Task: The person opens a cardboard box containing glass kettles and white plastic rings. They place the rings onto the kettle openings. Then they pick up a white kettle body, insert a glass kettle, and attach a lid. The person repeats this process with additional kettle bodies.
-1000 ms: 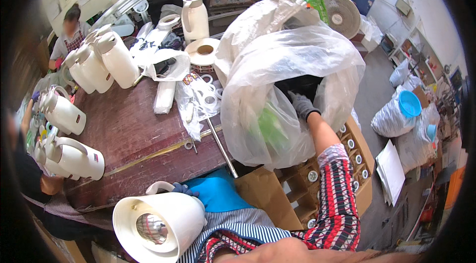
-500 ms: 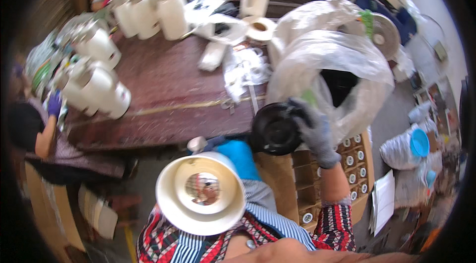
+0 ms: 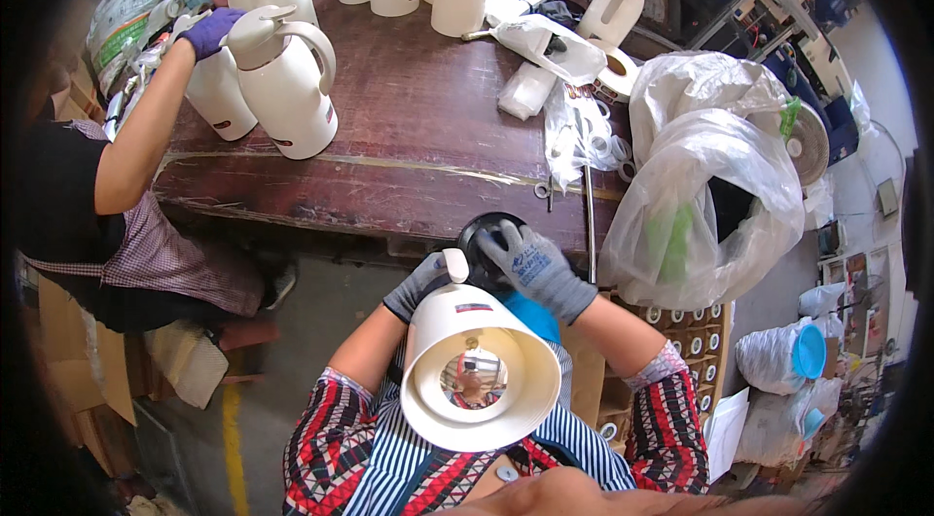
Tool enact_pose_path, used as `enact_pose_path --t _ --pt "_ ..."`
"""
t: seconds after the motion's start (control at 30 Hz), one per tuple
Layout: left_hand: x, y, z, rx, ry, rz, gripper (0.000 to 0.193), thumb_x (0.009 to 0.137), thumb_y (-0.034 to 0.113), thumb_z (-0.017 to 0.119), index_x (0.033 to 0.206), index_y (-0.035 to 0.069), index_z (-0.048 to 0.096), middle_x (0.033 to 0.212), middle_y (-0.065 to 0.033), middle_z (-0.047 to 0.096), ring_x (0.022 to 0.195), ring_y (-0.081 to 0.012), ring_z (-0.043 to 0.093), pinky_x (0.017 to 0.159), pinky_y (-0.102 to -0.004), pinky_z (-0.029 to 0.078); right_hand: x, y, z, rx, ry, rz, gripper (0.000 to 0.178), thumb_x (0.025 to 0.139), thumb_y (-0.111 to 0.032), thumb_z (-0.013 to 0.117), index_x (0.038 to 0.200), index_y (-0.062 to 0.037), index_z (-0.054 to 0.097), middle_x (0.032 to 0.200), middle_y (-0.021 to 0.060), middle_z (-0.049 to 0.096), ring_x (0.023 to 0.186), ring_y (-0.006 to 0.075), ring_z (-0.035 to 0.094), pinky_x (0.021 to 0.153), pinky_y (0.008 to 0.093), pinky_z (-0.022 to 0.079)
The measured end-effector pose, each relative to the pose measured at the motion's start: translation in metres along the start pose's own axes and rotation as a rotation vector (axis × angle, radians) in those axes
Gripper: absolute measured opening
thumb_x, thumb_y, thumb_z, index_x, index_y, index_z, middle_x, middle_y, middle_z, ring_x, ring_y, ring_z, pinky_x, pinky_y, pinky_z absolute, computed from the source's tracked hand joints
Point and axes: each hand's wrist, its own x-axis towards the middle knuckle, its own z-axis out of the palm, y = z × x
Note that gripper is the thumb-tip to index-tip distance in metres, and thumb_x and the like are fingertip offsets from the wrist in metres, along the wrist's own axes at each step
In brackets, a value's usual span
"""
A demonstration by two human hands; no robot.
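Observation:
A cream vacuum jug body (image 3: 436, 333) lies against my front with its wide end facing me. A round mirror-like surface shows inside that end, and its handle (image 3: 455, 265) points up. My left hand (image 3: 416, 286), in a grey glove, grips the jug's far end beside the handle; its fingers are partly hidden. My gloved right hand (image 3: 541, 269) is closed over the edge of a round black plastic part (image 3: 477, 249). That part is right at the jug's far end; whether they touch is hidden.
Several finished-looking cream jugs (image 3: 284, 93) stand on the dark red table (image 3: 389, 117). A person's purple-gloved hand (image 3: 209, 33) touches one at left. A clear plastic bag (image 3: 671, 214) bulges at right, above a divided carton (image 3: 700, 346). A metal rod (image 3: 590, 224) lies near the table edge.
My right hand has brought the black part left from beside the plastic bag to the jug's far end. The jug has shifted right. My view has turned, and the other person's arm has reached higher.

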Motion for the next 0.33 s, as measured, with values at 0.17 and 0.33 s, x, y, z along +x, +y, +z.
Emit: enact_pose_path --t 0.17,0.33 --pt "-0.007 -0.011 -0.029 0.481 0.032 0.158 0.036 0.098 0.022 0.064 0.125 -0.001 0.063 0.114 -0.012 0.069 0.099 -0.0206 0.069 0.09 -0.0352 0.059 0.029 -0.026 -0.038 0.126 -0.27 0.379 0.079 0.083 -0.049 0.072 0.143 -0.0056 0.045 0.124 0.0185 0.056 0.108 0.0345 0.063 0.083 0.0477 0.056" --pt "-0.018 0.012 0.003 0.675 0.012 0.181 0.04 0.095 0.027 0.07 0.127 0.003 0.064 0.116 -0.0101 0.07 0.101 -0.0184 0.069 0.093 -0.0364 0.058 0.024 -0.008 -0.009 0.138 -0.49 0.163 0.093 0.077 -0.052 0.075 0.155 -0.0195 0.036 0.146 0.0199 0.044 0.134 0.0399 0.048 0.111 0.0498 0.044"
